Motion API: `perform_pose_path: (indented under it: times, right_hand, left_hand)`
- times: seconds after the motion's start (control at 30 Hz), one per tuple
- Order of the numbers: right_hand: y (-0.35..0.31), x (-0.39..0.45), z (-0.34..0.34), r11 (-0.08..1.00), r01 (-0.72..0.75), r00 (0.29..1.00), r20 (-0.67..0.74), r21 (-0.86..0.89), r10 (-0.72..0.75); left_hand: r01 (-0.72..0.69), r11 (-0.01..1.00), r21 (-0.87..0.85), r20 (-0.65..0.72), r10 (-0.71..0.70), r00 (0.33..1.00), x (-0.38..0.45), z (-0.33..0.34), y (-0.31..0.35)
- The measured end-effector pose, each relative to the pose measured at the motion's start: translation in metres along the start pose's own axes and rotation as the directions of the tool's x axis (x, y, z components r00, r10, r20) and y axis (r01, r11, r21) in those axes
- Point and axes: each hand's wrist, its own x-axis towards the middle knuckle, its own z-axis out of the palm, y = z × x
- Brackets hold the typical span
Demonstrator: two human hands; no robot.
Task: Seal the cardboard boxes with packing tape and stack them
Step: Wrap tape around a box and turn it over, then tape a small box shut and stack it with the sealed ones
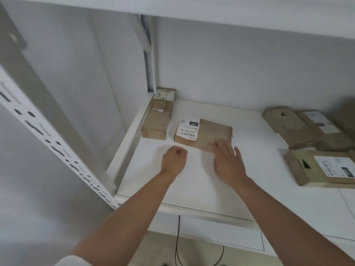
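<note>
A small flat cardboard box (pixel 211 134) with a white shipping label on its left end lies on the white shelf (pixel 192 181). My right hand (pixel 227 161) reaches to its near right corner, straight fingers touching the box's front edge. My left hand (pixel 173 160) hovers over the shelf just in front of the box's left end, fingers curled into a loose fist with nothing in it. A long narrow cardboard box (pixel 156 119) lies in the back left corner. No tape is in view.
Three labelled cardboard boxes lie at the right: two at the back (pixel 286 125) (pixel 324 129), one nearer (pixel 317 169). A white slotted upright (pixel 38 129) rises at the left and another shelf (pixel 230 8) hangs overhead. A black cable (pixel 177 244) dangles below the shelf front.
</note>
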Motion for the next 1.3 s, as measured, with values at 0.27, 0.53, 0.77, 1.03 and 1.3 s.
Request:
perform_pose_path:
  times: [0.27,0.53,0.77,1.03,1.3]
  right_hand:
    - [-0.034,0.015,0.005,0.993,-0.087,0.994,0.058,-0.079,0.091]
    - [-0.023,0.118,-0.013,0.996,-0.086,0.968,0.237,0.012,0.08]
    - [-0.025,0.185,-0.021,0.999,-0.044,0.946,0.32,-0.023,0.049]
    - [-0.025,0.171,-0.028,0.999,-0.025,0.973,0.226,-0.047,0.035]
    - [0.0,0.056,-0.029,0.979,0.081,0.996,0.011,0.189,-0.085]
  left_hand:
    - [-0.294,0.665,0.686,-0.025,0.426,0.904,0.03,-0.045,-0.041]
    - [-0.286,0.618,0.732,-0.02,0.439,0.898,0.035,-0.042,-0.049]
    - [-0.279,0.667,0.691,0.013,0.375,0.927,0.042,-0.05,-0.052]
    - [-0.273,0.63,0.727,0.032,0.367,0.93,0.038,-0.045,-0.05]
    - [-0.303,0.626,0.719,-0.012,0.446,0.895,0.016,-0.002,-0.028]
